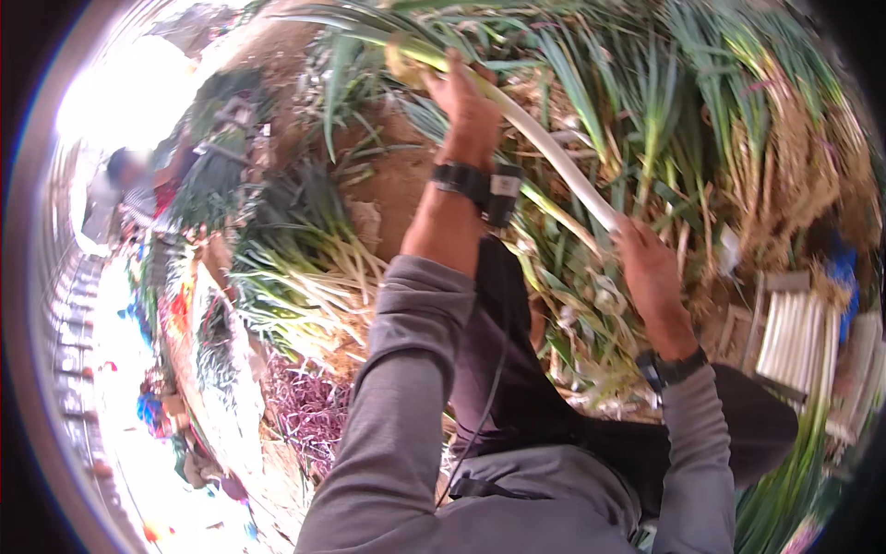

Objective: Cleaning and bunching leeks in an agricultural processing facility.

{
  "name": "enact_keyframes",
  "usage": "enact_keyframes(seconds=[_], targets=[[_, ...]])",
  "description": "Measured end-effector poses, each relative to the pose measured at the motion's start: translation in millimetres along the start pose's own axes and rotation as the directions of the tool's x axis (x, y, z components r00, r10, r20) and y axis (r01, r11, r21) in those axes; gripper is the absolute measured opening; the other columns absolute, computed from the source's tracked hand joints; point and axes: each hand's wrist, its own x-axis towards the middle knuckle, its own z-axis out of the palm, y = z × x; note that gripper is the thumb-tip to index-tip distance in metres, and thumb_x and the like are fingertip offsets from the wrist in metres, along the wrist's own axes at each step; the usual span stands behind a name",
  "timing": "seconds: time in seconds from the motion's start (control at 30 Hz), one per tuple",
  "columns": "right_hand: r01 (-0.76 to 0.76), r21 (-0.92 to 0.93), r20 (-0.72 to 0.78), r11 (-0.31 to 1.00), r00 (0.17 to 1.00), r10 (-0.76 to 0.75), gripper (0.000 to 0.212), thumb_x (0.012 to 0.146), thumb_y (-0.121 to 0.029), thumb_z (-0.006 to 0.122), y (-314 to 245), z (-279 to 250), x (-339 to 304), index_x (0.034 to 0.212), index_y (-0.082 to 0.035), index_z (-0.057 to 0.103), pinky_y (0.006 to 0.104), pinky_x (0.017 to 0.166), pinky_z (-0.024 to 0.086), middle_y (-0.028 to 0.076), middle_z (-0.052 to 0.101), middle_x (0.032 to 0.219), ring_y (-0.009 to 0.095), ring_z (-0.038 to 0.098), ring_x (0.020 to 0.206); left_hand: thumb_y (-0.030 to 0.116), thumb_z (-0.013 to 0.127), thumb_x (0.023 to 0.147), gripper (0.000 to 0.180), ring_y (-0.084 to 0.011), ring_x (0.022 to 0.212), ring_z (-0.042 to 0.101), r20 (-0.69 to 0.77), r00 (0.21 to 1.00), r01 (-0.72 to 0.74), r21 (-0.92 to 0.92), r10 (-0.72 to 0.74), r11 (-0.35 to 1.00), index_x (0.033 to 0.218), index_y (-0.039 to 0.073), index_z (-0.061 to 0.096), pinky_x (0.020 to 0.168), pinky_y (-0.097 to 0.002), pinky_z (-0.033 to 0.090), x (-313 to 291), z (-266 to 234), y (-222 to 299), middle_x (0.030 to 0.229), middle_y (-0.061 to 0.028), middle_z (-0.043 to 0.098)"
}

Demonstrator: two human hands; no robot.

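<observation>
Between the two hands a long leek (546, 140) runs aslant, its white stem reaching from the left hand (468, 100) to the right hand (649, 268), which sits nearer the person's body. The left hand is clamped on the leek where the white gives way to green, and green leaves (346, 20) stretch away to the left past that hand. A yellowed leaf (399, 65) hangs just beside its fingers. The right hand is closed around the pale lower end; the very tip is hidden in its grip.

Beyond both hands lies a broad heap of leafy stalks (657, 115). To the right of the right hand, bunches with tangled brown roots (784, 175) spread out, and nearer the body on that side is a neat row of white stalks (789, 337), a blue sheet (842, 277) just beside it. Below and left of the left hand is a pile of thin green onions (309, 286), with a mass of purple strands (305, 406) lower still. Well to the left of the left hand, another person (138, 198) appears in a striped top.
</observation>
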Motion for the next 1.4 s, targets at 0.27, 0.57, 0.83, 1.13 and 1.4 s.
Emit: enact_keyframes(seconds=[0.27,0.57,0.83,1.13,1.4], targets=[[-0.435,0.735,0.075,0.521,0.814,0.575,0.016,0.1,-0.018,0.061,-8.8,-28.9,-21.4,0.104,-0.004,0.067,0.0314,0.059,0.054,0.007,0.069,0.086,0.017,0.068,0.07,0.023,0.065,0.097,0.028,-0.0164,0.061,0.052,-0.046,0.997,0.059,-0.092,-0.063,0.994,0.118,0.017,0.047,0.052,-0.0317,0.044,12.4,-18.1,20.2,0.088,-0.003,0.053],[-0.616,0.45,-0.168,0.646,0.652,0.739,0.036,0.097,-0.012,0.064,104.0,-64.5,-35.7,0.132,-0.003,0.06,0.0323,0.08,0.056,0.014,0.066,0.117,0.023,0.067,0.099,0.019,0.063,0.096,0.02,-0.0153,0.071,0.053,0.396,0.906,0.17,-0.018,-0.149,0.985,0.109,0.01,0.051,0.062,-0.0296,0.047,-38.9,22.1,17.1,0.088,-0.0055,0.055],[0.071,0.31,-0.379,0.948,0.924,0.055,0.033,0.092,-0.002,0.066,-17.2,-126.1,94.4,0.124,-0.004,0.062,0.0394,0.074,0.055,0.016,0.062,0.11,0.033,0.064,0.09,0.014,0.067,0.094,0.026,-0.0105,0.08,0.062,0.624,0.717,0.246,0.187,-0.309,0.951,0.118,0.009,0.059,0.073,-0.0267,0.051,-107.0,39.0,-19.9,0.097,-0.002,0.066],[-0.013,0.156,-0.337,0.988,0.939,0.066,0.018,0.099,-0.024,0.061,26.3,-111.0,160.0,0.109,-0.01,0.066,0.0251,0.054,0.056,0.005,0.068,0.08,0.014,0.067,0.063,0.017,0.068,0.093,0.024,-0.0083,0.087,0.054,0.721,0.534,0.17,0.42,-0.441,0.892,0.113,0.006,0.06,0.081,-0.0261,0.044,-157.8,50.2,-48.2,0.097,0.0026,0.061],[0.177,0.731,-0.594,0.659,0.641,0.486,0.021,0.101,-0.024,0.059,60.1,-176.8,93.4,0.108,-0.005,0.065,0.0225,0.051,0.047,0.001,0.062,0.071,0.008,0.055,0.058,0.016,0.071,0.091,0.027,-0.0114,0.08,0.06,0.633,0.667,0.253,0.305,-0.394,0.918,0.114,0.005,0.06,0.074,-0.0281,0.052,-124.8,40.3,-33.8,0.094,-0.0013,0.062]])
